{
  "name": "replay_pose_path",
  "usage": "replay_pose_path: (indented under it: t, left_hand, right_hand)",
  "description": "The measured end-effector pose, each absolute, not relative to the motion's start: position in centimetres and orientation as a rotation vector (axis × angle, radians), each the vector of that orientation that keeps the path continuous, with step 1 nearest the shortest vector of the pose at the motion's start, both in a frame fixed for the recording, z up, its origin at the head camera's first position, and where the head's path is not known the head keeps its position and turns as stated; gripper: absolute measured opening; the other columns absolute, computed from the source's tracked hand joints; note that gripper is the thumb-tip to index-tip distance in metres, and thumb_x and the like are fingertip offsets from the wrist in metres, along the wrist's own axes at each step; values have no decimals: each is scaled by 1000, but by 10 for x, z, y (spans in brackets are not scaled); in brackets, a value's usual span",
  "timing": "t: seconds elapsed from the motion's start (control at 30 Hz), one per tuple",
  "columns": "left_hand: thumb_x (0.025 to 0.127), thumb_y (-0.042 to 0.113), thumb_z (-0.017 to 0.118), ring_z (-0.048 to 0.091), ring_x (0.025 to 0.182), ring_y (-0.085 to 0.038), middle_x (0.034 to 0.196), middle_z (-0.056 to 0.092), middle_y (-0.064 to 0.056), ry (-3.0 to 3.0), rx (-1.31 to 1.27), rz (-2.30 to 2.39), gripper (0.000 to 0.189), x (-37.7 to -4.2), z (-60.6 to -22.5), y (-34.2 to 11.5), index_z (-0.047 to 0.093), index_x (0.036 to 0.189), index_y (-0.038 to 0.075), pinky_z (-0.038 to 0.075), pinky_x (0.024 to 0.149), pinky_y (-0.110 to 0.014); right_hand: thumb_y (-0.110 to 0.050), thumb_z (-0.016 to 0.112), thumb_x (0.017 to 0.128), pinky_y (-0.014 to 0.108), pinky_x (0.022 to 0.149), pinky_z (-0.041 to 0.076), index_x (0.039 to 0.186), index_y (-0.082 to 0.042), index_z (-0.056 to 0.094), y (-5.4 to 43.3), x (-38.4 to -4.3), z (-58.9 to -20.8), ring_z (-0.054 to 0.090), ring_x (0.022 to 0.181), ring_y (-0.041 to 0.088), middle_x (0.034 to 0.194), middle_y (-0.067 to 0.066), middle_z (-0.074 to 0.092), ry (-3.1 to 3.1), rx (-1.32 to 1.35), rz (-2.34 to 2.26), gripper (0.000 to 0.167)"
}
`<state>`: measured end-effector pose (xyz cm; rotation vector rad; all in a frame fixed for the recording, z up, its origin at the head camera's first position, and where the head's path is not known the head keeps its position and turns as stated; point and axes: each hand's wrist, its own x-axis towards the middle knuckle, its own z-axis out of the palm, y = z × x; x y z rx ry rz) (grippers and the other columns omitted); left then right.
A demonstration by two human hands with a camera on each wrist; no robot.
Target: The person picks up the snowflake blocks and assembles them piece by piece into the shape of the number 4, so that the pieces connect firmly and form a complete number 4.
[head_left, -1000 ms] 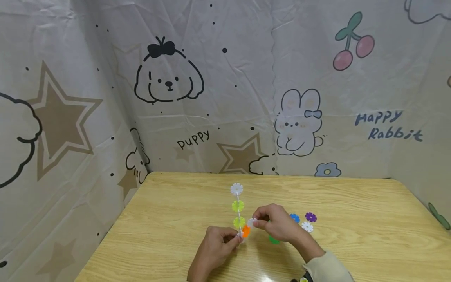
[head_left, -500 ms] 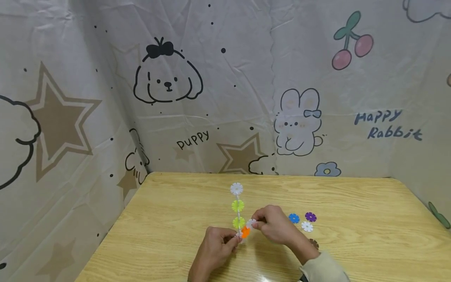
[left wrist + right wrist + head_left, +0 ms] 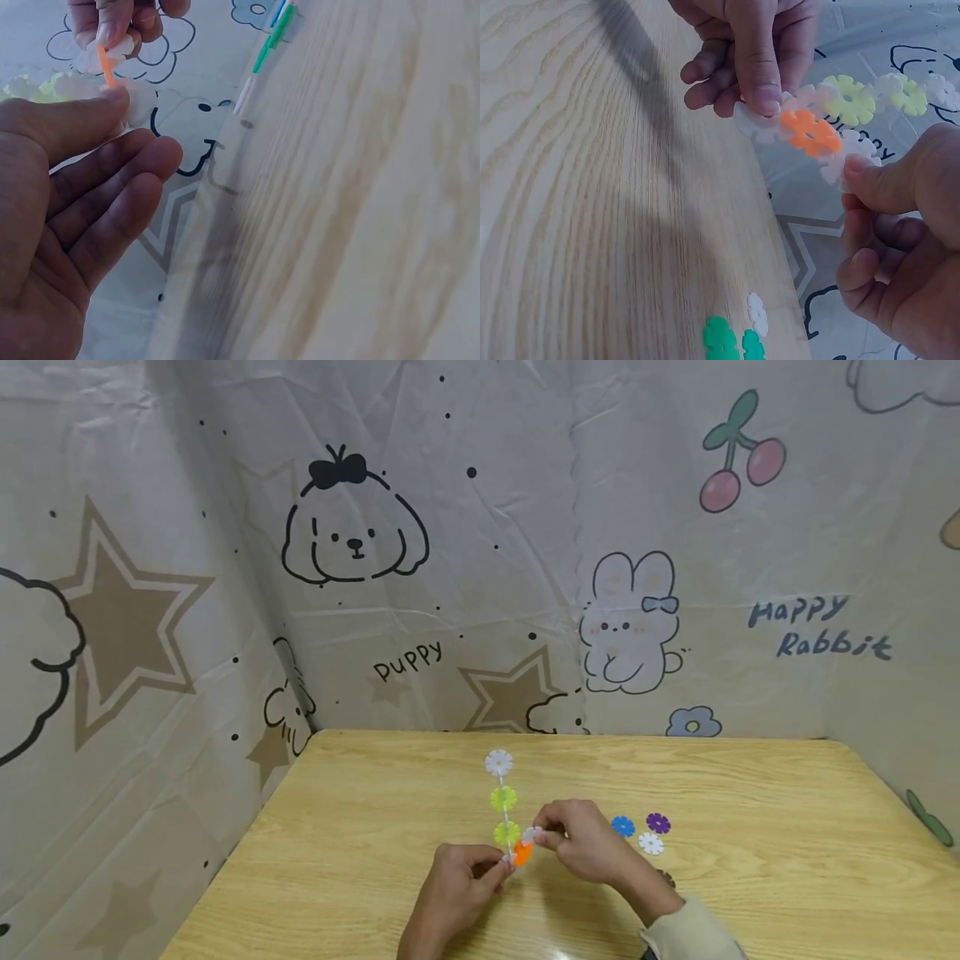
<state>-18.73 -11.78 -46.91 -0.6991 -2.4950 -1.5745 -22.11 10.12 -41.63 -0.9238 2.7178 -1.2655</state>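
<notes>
A chain of slotted snowflake discs runs away from me, with a white disc (image 3: 498, 762) at its far end and yellow-green discs (image 3: 506, 833) along it. At the near end my left hand (image 3: 456, 889) pinches a white disc (image 3: 756, 124) between thumb and finger. An orange disc (image 3: 810, 133) branches off there to the right. My right hand (image 3: 588, 843) pinches another white disc (image 3: 851, 156) that joins the orange one's other side. In the left wrist view the orange disc (image 3: 106, 66) shows edge-on between the two hands.
Loose discs lie on the wooden table (image 3: 337, 827) to the right: blue (image 3: 623, 826), purple (image 3: 658, 823), white (image 3: 651, 844), and brown (image 3: 666, 879), partly behind my right forearm. Green discs (image 3: 721, 339) show in the right wrist view. A printed cloth (image 3: 480, 568) hangs behind the table.
My right hand has shifted slightly, covering a green disc in the head view and uncovering the brown one. Both hands keep their pinch, and the head view has drifted a little.
</notes>
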Motion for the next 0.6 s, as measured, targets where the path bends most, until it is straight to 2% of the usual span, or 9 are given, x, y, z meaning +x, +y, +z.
replay_pose_path:
  t: [0.07, 0.17, 0.37, 0.6]
  left_hand:
    - [95, 15, 70, 65, 60, -11, 71, 70, -2, -2490, -693, -1583, 13, -187, -469, -118, 78, 95, 5, 55, 61, -24]
    - [94, 17, 73, 67, 65, -10, 78, 73, 0, -2468, -698, -1580, 13, -187, -468, -120, 78, 96, 6, 55, 62, -25]
    - [92, 25, 75, 68, 77, -10, 89, 73, 3, -2450, -642, -1586, 25, -185, -466, -126, 76, 103, 2, 55, 63, -27]
    - [96, 32, 70, 66, 88, -12, 102, 73, 5, -2431, -614, -1612, 21, -187, -458, -117, 77, 104, 15, 55, 67, -29]
  right_hand:
    - [-2, 67, 93, 25, 55, 42, 83, -11, 70, 102, -220, -416, 47, 64, 6, 73, -9, 58, 2721, -933, -1267, 14]
    - [-3, 68, 93, 26, 55, 42, 84, -12, 70, 103, -219, -415, 47, 65, 7, 74, -10, 57, 2734, -933, -1263, 13]
    - [-1, 68, 93, 27, 56, 45, 84, -12, 70, 106, -218, -416, 49, 65, 7, 74, -10, 58, 2745, -945, -1240, 14]
    - [-1, 69, 92, 27, 58, 47, 85, -12, 70, 106, -215, -415, 51, 67, 6, 77, -10, 58, 2736, -964, -1213, 13]
